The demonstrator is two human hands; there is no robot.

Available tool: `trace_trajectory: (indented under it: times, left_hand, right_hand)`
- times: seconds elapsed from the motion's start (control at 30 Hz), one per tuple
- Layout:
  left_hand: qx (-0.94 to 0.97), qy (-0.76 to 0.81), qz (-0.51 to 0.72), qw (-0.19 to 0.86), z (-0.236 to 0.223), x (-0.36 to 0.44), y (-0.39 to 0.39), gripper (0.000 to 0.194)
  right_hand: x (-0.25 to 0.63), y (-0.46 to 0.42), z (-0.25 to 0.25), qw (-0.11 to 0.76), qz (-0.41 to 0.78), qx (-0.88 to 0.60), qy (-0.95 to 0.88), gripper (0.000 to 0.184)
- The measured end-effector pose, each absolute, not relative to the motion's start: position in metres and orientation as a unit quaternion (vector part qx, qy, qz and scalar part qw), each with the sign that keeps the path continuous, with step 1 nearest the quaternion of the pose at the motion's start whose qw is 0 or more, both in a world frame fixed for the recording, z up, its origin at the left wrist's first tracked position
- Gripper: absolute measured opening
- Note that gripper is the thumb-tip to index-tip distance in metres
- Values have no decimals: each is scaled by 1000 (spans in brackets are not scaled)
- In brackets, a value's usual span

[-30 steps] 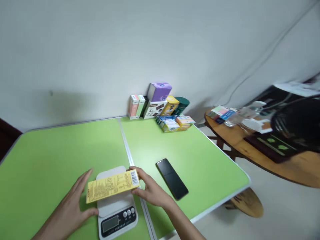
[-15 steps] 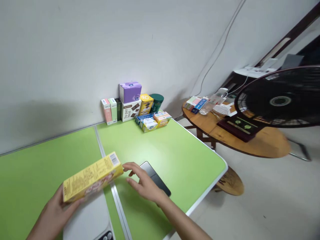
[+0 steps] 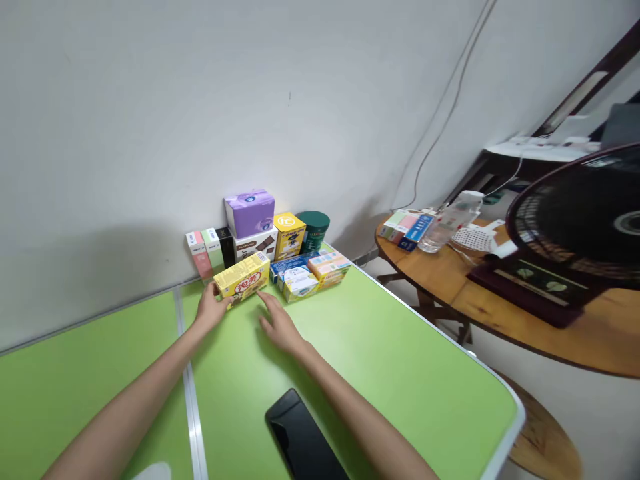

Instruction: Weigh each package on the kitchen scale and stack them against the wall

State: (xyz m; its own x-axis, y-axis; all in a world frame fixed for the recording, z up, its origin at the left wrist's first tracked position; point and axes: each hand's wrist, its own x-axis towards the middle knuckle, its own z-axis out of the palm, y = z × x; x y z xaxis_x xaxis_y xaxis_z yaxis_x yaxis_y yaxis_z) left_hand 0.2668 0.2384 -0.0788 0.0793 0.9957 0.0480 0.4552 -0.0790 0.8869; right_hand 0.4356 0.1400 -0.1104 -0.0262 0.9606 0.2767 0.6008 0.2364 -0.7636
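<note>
My left hand (image 3: 213, 308) grips the left end of a yellow box (image 3: 243, 279), which lies lengthwise in front of the row of boxes by the wall. My right hand (image 3: 281, 325) is near the yellow box's right end, fingers stretched out, holding nothing. Behind the yellow box stand a pink-and-white box (image 3: 199, 255), a green-and-white box (image 3: 213, 251), a black box (image 3: 226, 247) and a chocolate-pictured white box (image 3: 257, 244). A purple box (image 3: 251, 215) rests on the white one. To the right lie a blue box (image 3: 295, 263), a yellow-and-white box (image 3: 299, 283) and an orange-and-white box (image 3: 330, 267).
A yellow carton (image 3: 289, 237) and a dark green tub (image 3: 314, 230) stand against the wall. A black phone (image 3: 303, 437) lies on the green table (image 3: 395, 373) near me. To the right, a wooden table (image 3: 520, 310) carries a fan (image 3: 595, 227) and a clear plastic jug (image 3: 453, 220).
My left hand has carried the yellow box forward from near me to the row of boxes, turning its printed front into view. My right hand has moved forward beside it.
</note>
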Motion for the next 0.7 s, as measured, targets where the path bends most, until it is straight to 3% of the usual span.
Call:
trace_trajectory:
  times: [0.37,0.6,0.7]
  left_hand:
    - [587,583,393,401,-129,272,273,44]
    - [625,539,325,461,-117,216,223,24]
    - [650,517,292,474,-101,183,191,24]
  right_hand:
    - [431,189,-152,409,209,-615,-641,63]
    - [425,185,-149,376,205,-633,-645,53]
    - [418,180,-141,362,218,-632,-649,44]
